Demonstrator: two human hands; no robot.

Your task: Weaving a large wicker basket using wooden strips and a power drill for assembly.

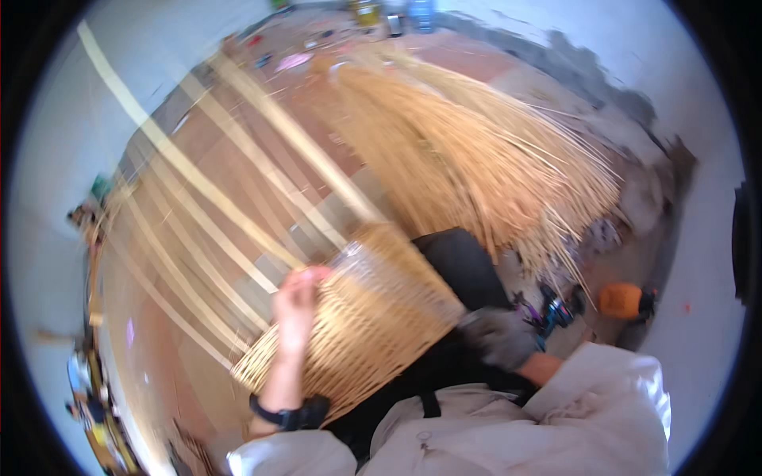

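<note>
A woven panel of flat tan strips (pixel 373 309) lies tilted across my lap, with long pale strips (pixel 230 186) fanning from its far left edge. My left hand (pixel 295 305), bare and with a dark band at the wrist, is over that edge. Its fingers look curled together beside a small reddish patch, and blur hides what they hold. At the panel's right corner is my right hand (pixel 500 337) in a grey glove. Motion smears its fingers, so I cannot tell whether it grips the corner or only touches it.
A large bundle of thin straw-coloured canes (pixel 476 151) spreads over the floor ahead. An orange object (pixel 623 301) sits on the right near the wall. At the back are a blue clear container (pixel 421 16) and a yellow one (pixel 365 13). Assorted items line the left side.
</note>
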